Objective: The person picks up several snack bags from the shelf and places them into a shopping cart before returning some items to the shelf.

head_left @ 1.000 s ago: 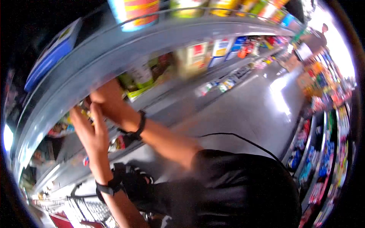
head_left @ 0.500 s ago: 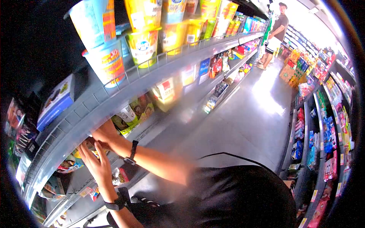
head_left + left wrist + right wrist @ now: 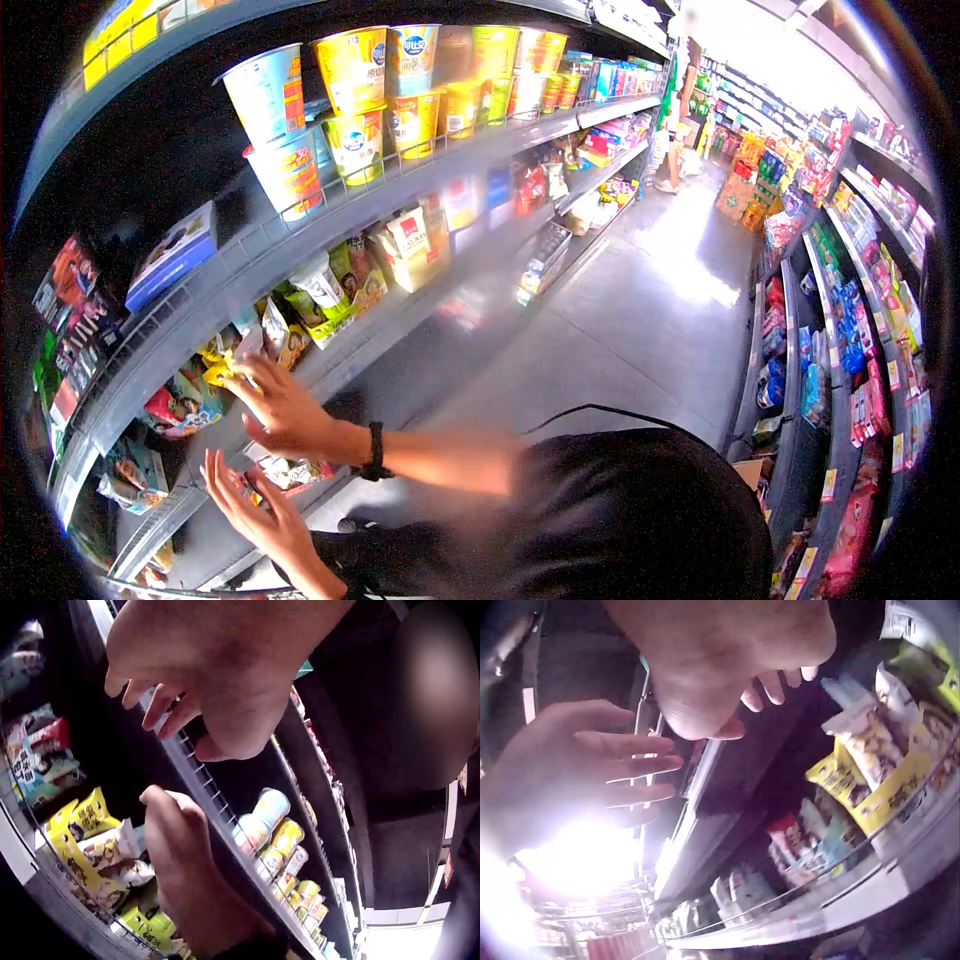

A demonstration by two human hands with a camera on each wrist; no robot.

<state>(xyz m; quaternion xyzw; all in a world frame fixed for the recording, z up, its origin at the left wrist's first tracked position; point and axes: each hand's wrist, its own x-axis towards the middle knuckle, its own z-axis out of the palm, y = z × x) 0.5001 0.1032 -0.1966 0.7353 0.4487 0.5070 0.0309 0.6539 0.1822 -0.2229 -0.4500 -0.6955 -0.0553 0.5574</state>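
My right hand point(image 3: 290, 410) hovers in front of the lower shelf, fingers spread and loosely bent, holding nothing. In the head view its fingertips overlap the yellow snack bags point(image 3: 215, 365); in the right wrist view those bags point(image 3: 877, 810) stand apart from the fingers. Below it, my left hand point(image 3: 265, 520) is raised with straight fingers and an empty palm. The right wrist view shows the left hand point(image 3: 592, 765) at the left, its fingers extended. A pink and teal snack bag point(image 3: 185, 405) lies on the shelf beside the yellow ones.
Stacked cup noodles point(image 3: 360, 145) and a blue box point(image 3: 172, 258) stand on the shelf above, behind a low wire rail. Green snack bags point(image 3: 325, 300) and a cream package point(image 3: 412, 245) sit farther along. Another stocked shelf point(image 3: 850, 330) lines the aisle floor point(image 3: 640, 330).
My right hand has come out from behind the shelf edge, with its fingers now in view. The left hand has moved lower, away from it. The head view has shifted, showing more shelf above.
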